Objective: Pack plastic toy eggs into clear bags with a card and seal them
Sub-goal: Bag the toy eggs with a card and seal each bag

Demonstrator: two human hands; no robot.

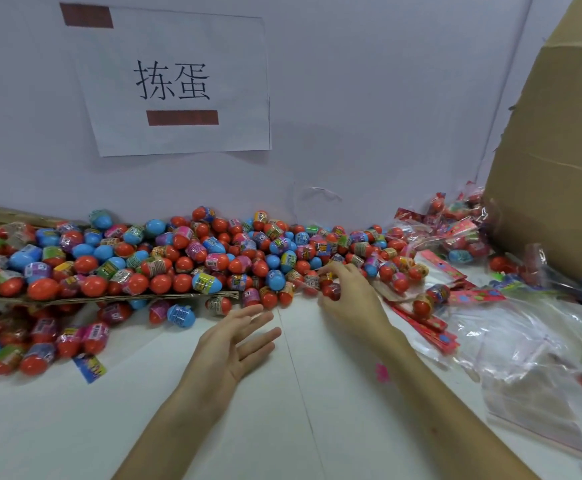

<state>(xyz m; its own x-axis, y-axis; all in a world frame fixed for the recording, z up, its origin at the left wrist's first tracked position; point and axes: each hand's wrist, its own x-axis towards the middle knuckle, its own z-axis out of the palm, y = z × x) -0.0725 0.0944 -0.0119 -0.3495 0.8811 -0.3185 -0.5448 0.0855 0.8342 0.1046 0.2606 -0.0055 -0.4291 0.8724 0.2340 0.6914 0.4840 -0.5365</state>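
A big pile of toy eggs lies on the counter by the wall, so most of the job is still to do. The right hand has its fingers curled round 1 red egg at the edge of the pile. The left hand has straight fingers and holds nothing, just in front of the pile. Some full bags sit far right. Empty clear bags and red cards wait near the right arm. No bag is being filled yet.
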